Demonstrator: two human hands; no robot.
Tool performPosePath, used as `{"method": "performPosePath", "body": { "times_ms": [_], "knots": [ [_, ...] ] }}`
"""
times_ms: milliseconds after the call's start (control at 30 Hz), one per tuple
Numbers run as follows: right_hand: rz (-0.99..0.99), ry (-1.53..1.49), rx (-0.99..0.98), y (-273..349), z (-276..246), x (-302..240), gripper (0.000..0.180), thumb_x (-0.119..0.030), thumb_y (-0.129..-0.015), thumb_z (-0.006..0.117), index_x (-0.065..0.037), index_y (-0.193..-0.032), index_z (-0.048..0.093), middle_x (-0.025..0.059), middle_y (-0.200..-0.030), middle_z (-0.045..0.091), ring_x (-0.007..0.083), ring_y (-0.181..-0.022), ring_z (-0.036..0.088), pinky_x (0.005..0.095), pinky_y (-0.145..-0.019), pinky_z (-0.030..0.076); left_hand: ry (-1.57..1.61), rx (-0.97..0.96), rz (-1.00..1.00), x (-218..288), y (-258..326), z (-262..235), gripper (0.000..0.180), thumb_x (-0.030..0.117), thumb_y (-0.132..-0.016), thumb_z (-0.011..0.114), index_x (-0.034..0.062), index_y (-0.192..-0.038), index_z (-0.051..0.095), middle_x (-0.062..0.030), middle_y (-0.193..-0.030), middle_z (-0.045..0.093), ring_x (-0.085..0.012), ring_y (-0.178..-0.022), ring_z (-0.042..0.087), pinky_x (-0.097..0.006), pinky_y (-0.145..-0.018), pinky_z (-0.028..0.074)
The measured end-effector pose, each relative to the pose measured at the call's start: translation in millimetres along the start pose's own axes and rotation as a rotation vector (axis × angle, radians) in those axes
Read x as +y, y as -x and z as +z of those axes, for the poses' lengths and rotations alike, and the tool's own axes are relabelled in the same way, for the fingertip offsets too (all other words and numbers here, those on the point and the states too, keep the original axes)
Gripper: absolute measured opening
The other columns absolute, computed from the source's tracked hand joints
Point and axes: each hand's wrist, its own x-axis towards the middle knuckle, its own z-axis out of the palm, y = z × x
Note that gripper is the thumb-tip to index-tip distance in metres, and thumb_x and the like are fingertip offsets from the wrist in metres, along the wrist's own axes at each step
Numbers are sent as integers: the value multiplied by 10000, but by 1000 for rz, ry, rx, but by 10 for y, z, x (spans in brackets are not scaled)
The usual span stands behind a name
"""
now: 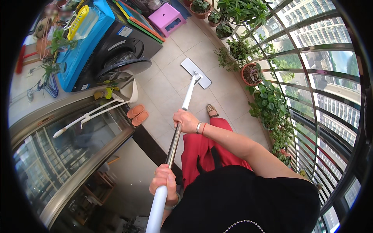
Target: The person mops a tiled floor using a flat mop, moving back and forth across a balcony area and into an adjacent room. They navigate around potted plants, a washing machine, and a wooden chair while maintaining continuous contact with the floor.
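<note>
A flat mop slants away from me, its white and silver pole running from the lower edge up to a grey rectangular head that lies on the tiles. Wrapped round the upper part of the pole, close to the white grip, is my left hand. Farther down, my right hand is closed on the metal section; a bracelet and a red cord circle that wrist. Beyond both hands, the pole turns white before it meets the head's joint.
Potted plants line the right side below the barred window. At the left stand a washing machine with its door ajar, a long-handled white dustpan and orange slippers. A pink stool is at the back on the tiled floor.
</note>
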Motion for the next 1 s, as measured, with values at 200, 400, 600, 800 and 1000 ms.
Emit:
{"method": "performPosePath", "body": {
  "times_ms": [200,400,600,800,1000],
  "knots": [
    [7,14,-5,-332,-241,-185,22,-64,-723,593,-52,-710,579,135,-752,593,347,-837,552,424,-717,489,142,-70,117,27,-505,-115,192,14,-835,583,112,-770,431,-22,-650,468,-166,-679,496,-452,-900,406],
    [6,92,85,-918,-587,-153,34,-80,-722,599,-54,-709,580,132,-747,593,344,-838,557,435,-719,490,242,-125,230,-101,-1188,-209,176,45,-842,570,118,-784,420,-21,-648,466,-161,-659,489,-445,-875,410],
    [4,234,133,-1851,-1075,287,25,-61,-702,597,-70,-697,574,108,-750,599,320,-832,549,405,-732,484,272,-162,282,-561,-2096,-98,159,10,-857,542,102,-806,422,-26,-668,481,-168,-681,497,-451,-888,412],
    [27,324,216,-2543,-1464,810,74,-93,-746,610,-53,-701,567,115,-756,595,321,-817,543,407,-743,481,302,-221,341,-1115,-2867,98,169,-33,-850,537,89,-812,426,-32,-676,501,-175,-685,517,-479,-916,427],
    [90,236,483,-2661,-1271,1000,205,-181,-816,631,-57,-689,531,103,-718,573,310,-768,541,413,-678,486,203,-229,401,-1370,-3041,123,174,-81,-836,508,63,-799,417,-53,-644,525,-161,-611,515,-449,-785,513]
  ]
}}
